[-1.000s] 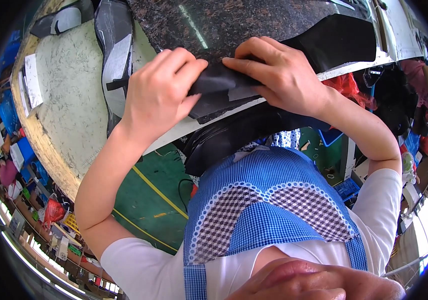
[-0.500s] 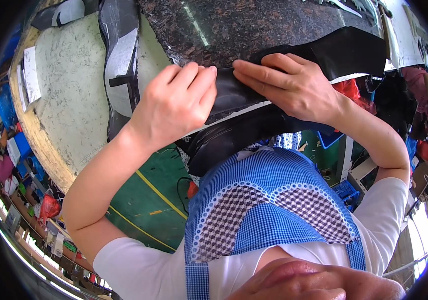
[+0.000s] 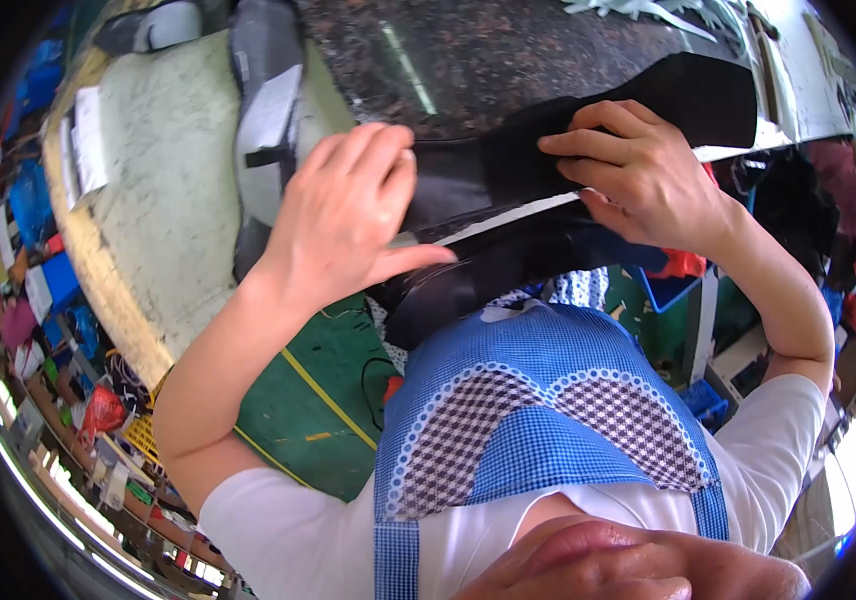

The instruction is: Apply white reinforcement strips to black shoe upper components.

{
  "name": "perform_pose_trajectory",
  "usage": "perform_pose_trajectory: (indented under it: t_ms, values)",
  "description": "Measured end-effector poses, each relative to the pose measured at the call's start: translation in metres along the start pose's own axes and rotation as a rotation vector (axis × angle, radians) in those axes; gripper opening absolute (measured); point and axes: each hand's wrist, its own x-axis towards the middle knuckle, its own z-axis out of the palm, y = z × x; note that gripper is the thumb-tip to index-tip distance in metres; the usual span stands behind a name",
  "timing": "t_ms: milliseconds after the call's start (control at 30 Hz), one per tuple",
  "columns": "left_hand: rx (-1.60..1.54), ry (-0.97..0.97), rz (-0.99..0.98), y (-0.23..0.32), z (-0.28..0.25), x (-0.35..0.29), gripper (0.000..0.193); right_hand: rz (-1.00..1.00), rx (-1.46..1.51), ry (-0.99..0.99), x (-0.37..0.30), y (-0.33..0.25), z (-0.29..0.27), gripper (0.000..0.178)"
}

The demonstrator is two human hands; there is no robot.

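Since a moment ago the left hand (image 3: 348, 225) has slid outward along the black fabric piece (image 3: 588, 140), away from the right hand (image 3: 638, 175), so the two that were close together now sit apart with a stretch of dark cloth showing between them. The left hand lies flat, fingers together and extended, palm pressing the cloth down at the near edge of the bench (image 3: 488, 60), its thumb reaching along the pale strip of that edge. The right hand is curled over the cloth farther along the same near edge, fingertips bent down onto the top of it and the thumb tucked under the overhanging part, so it pinches the fabric between thumb and fingers. The fabric piece runs as a long dark band from under the left palm toward the bench's right end, where it widens into a broad flap, and part of it droops off the near edge toward the blue checked apron (image 3: 548, 430). The bench top is dark speckled stone with a streak of light across it. Toward its left end lies a grey padded piece (image 3: 263, 110) with a black strap, and beyond that a worn pale green surface (image 3: 163, 190). A few pale scraps (image 3: 648, 12) lie at the far edge
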Motion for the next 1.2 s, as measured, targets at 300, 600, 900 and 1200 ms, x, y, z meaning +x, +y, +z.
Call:
perform_pose_trajectory:
  t_ms: [300,600,900,1200]
  values:
    - [0.184,0.481,-0.515,-0.063,0.004,-0.028,0.038,-0.064,0.151,-0.222,-0.012,-0.093,0.041,0.011]
    - [-0.639,0.422,-0.860,-0.090,-0.027,-0.073,0.035,0.132,0.612,-0.152,0.028,-0.073,0.036,0.031]
    - [-0.803,0.473,-1.078,-0.101,-0.042,-0.079,0.070,-0.020,0.065,0.038,0.150,-0.058,0.120,0.069]
    - [-0.372,0.857,-0.799,-0.183,-0.140,-0.101,0.060,-0.036,-0.151,0.214,0.161,-0.075,0.148,0.057]
